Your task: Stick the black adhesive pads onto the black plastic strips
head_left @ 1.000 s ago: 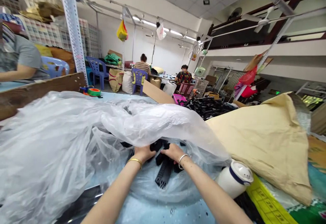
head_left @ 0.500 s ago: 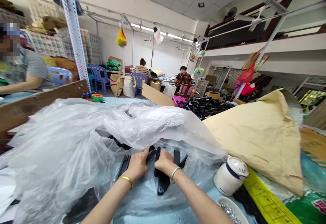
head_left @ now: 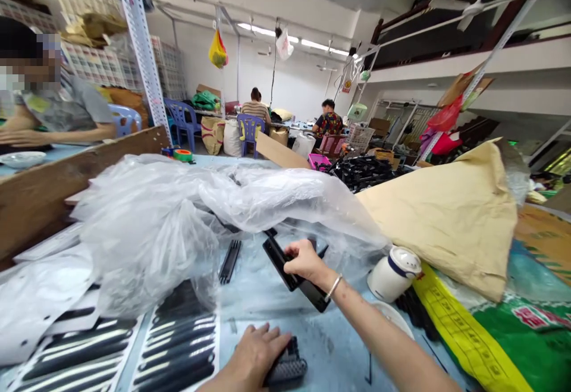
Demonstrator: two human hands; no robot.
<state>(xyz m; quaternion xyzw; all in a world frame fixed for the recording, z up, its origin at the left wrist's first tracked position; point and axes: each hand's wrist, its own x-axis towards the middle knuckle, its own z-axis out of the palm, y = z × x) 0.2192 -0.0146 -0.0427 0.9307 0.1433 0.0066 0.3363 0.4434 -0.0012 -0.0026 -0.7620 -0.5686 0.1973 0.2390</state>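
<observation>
My right hand is closed around a long black plastic piece with a hollow channel, held tilted above the table. Another dark flat piece shows below that hand. My left hand lies low in front with its fingers spread, touching a black piece with a textured surface. A slotted black piece rests on the blue tabletop to the left of my right hand. Clear plastic sheeting is bunched behind the pieces.
Rows of black strips lie at the lower left. A white lidded mug stands right, near a tan sack and a yellow-green bag. A wooden board edges the left side; a co-worker sits beyond it.
My left hand has moved from the sheeting toward the front edge, onto the textured piece. My right hand has lifted the long black piece. The sheeting has been drawn back, exposing black strips.
</observation>
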